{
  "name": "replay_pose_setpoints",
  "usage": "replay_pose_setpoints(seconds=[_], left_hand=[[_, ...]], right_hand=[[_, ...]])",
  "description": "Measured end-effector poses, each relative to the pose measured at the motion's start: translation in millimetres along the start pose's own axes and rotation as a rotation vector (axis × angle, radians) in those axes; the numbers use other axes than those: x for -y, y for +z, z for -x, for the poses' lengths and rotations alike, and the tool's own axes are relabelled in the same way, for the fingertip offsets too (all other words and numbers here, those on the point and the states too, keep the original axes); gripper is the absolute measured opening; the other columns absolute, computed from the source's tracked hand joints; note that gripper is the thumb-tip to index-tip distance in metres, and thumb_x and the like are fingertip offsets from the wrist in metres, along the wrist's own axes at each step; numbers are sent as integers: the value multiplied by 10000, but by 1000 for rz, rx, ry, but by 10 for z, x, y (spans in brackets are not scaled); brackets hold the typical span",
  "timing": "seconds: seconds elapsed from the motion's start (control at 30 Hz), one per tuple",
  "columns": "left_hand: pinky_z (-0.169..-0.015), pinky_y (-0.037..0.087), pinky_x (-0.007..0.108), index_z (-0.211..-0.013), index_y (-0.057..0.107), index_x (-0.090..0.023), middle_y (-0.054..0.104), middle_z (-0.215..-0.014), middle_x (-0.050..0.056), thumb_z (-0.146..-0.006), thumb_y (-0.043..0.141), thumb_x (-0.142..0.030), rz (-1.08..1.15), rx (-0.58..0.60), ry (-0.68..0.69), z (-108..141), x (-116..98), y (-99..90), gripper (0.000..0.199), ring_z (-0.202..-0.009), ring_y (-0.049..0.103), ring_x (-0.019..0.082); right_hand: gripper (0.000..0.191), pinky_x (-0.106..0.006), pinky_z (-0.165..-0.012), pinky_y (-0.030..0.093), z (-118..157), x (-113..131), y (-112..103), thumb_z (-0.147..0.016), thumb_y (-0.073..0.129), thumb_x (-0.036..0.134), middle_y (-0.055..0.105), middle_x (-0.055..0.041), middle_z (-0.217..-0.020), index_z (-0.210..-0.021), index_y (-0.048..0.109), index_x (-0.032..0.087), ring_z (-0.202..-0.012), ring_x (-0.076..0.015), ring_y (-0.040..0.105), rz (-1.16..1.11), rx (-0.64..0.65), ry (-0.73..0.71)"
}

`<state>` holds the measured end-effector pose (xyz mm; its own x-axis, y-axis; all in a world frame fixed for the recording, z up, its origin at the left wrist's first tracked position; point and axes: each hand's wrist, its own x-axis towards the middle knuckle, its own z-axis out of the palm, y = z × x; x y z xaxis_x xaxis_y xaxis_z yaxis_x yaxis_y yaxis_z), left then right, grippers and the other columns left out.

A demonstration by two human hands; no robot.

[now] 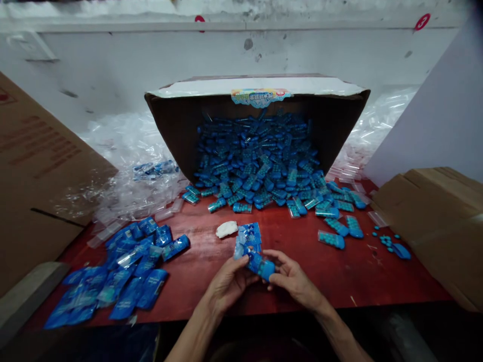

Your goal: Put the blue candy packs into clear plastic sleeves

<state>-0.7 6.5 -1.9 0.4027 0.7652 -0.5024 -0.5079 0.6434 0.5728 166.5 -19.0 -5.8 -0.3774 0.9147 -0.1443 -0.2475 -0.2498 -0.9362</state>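
Holding one small blue-capped container [266,270] between left hand [229,279] and right hand [297,281], near front edge of red table [302,231], tilted, cap toward lower right. Gripping upper end with left hand, thumb pressed on top, over apparently blue printed film; gripping cap end with right hand, thumb on near side, fingers curled beyond. Probably split end to end for control of tilt. Too blurred there to tell film wrapping from film merely touching.

Just beyond, flat on table, partly covered by left hand and container: blue printed film pieces [250,232], presumably placed for short reach. Just left of those: crumpled white wad [227,229].

Further left, heaped loosely: blue printed packets [126,299], some bulging, probably grouped apart from bare containers to avoid mixing.

Straight ahead: open carton [169,120], apparently on its side, mouth facing hands, spilling a pile of teal-filled containers [260,156] onto table; likely laid so for easy picking. To right, near cardboard box [430,216]: loose teal pellets [385,241] beside detached blue cap [401,251], likely spillage. Left of carton: heaped clear plastic packaging [126,143], seemingly pushed back out of the way.
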Motion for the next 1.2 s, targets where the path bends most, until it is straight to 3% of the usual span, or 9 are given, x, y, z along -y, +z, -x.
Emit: replay_pose_setpoints(seconds=[0.13,0.23,0.33,0.47,0.67,0.73,0.93,1.03,1.2], left_hand=[[-762,430,326,-872,611,-134,660,-793,53,-690,569,-135,14,161,-38,5,-47,36,186,-735,604,166],[-778,410,335,-843,625,-114,661,-790,80,-660,602,-136,-77,256,-60,23,-86,37,186,-719,606,178],[-779,402,343,-863,632,-102,662,-792,103,-615,655,-164,-138,280,-91,31,-79,40,256,-746,611,209],[-783,398,316,-829,638,-111,664,-771,92,-610,675,-206,-75,241,-40,-8,44,54,241,-742,606,191],[-688,428,268,-750,635,-117,650,-689,63,-728,562,-310,14,85,4,-7,265,67,208,-644,584,144],[-660,430,250,-757,627,-116,645,-700,59,-740,548,-309,21,73,-14,23,273,83,209,-620,574,124],[-704,436,269,-875,609,-143,651,-790,60,-690,612,-221,3,173,-78,82,140,117,201,-713,596,148],[-696,436,262,-845,620,-134,652,-765,60,-667,635,-230,-3,163,-42,82,146,117,203,-698,594,147],[-646,430,238,-765,632,-120,654,-718,59,-670,629,-292,-1,4,47,99,260,161,197,-636,580,133]], right_hand=[[473,-243,-673,430,18,98,15,-640,604,127,566,9,-897,-1088,516,249,-761,-122,511,171,-30,-34],[647,-236,-648,422,44,146,-9,-584,644,104,558,37,-844,-1173,454,296,-681,-107,498,323,-44,-9],[795,-235,-624,432,26,136,-55,-539,683,119,561,37,-846,-1242,367,312,-681,-116,513,294,31,51],[780,-238,-644,432,-27,75,-47,-541,678,129,567,13,-952,-1238,371,299,-748,-129,524,172,119,69],[704,-179,-569,383,-50,-54,11,-576,645,102,529,75,-698,-1213,393,264,-595,-72,470,45,15,53],[678,-187,-592,392,-47,-61,2,-583,638,109,540,69,-714,-1202,404,255,-619,-77,487,-2,16,67],[758,-266,-734,426,-31,6,0,-501,726,182,563,-11,-1050,-1189,418,265,-920,-170,523,-62,110,106],[736,-267,-738,427,-22,-12,27,-517,730,207,584,-7,-1014,-1187,427,256,-870,-159,544,-32,95,73],[631,-280,-783,413,-11,-77,69,-604,678,217,607,7,-916,-1186,435,237,-823,-138,550,-6,29,41]])
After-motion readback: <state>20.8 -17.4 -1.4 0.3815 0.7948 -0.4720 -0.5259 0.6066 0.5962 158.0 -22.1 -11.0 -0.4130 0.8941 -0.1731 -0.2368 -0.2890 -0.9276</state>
